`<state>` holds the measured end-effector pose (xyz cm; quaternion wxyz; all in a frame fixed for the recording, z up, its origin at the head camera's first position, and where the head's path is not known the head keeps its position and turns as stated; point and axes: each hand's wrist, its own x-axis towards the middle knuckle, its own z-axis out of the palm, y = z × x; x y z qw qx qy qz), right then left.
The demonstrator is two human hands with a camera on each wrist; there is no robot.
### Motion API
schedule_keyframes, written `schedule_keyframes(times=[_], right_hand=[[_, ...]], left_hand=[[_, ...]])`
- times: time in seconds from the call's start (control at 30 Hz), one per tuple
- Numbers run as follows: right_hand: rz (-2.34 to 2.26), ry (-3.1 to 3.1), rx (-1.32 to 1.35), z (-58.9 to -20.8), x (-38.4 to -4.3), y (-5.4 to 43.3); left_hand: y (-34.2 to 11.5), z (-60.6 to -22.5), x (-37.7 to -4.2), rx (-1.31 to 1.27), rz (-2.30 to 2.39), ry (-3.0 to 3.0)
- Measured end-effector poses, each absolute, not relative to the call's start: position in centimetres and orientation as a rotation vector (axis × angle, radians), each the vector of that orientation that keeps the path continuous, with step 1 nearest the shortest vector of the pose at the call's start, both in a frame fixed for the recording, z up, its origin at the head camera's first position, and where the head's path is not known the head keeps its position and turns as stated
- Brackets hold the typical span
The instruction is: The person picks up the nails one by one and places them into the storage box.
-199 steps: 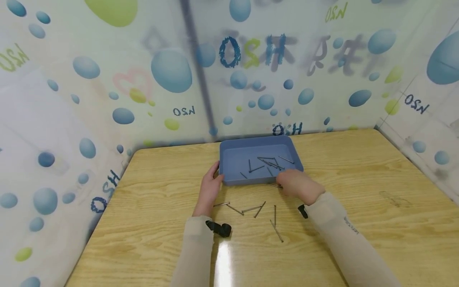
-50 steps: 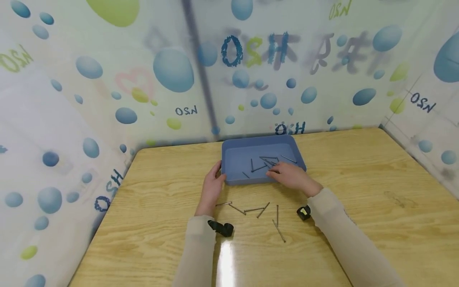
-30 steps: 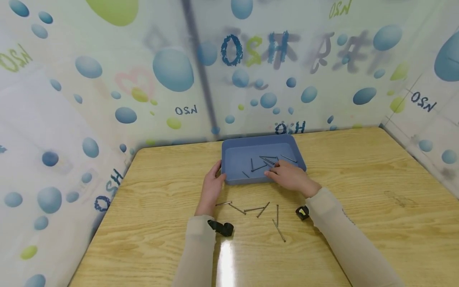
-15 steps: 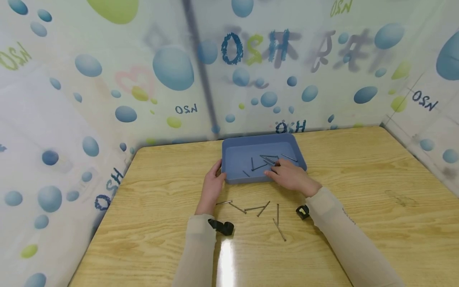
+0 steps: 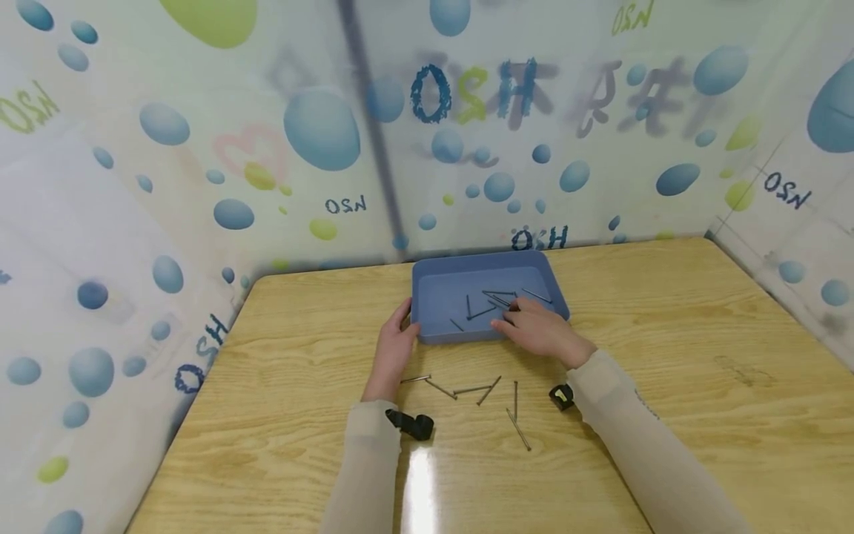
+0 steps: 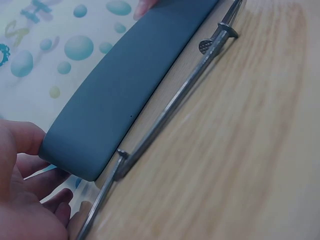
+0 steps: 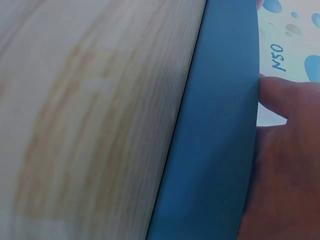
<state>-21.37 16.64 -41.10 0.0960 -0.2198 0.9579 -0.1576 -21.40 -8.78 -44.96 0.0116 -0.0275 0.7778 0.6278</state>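
Position: the blue tray sits at the table's 12 o'clock edge. Dark nails lie inside it, grouped from its centre toward 3 o'clock. Six loose nails lie on the table at the tray's 6 o'clock side.

Hands: the left hand grips the tray's 8 o'clock corner between thumb and partly bent fingers. The right hand reaches over the rim at 5 o'clock, thumb at the rim, fingers inside the tray. Whether it holds a nail, and how far its fingers are bent, cannot be told.

Procedure (judgement):
1. Keep the left corner steady so the tray does not skid toward 12 o'clock.
2. Handle one nail at a time, by the shank, fingertips clear of the points.
3. Lift the wrist clear of the rim to avoid tipping the tray.

Change: in the earliest frame the right hand is lower, outside the 5 o'clock wall, above a nail that no longer shows there. The left hand and the six table nails match that frame.
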Motion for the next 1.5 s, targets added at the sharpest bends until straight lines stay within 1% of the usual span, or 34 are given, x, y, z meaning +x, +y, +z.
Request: schedule_keyframes(times=[1.5], right_hand=[[-0.551,2.801,-0.629,-41.43,-21.85,16.98]], left_hand=[[-8.69,-44.96,-21.43,-0.096,1.984,2.42]])
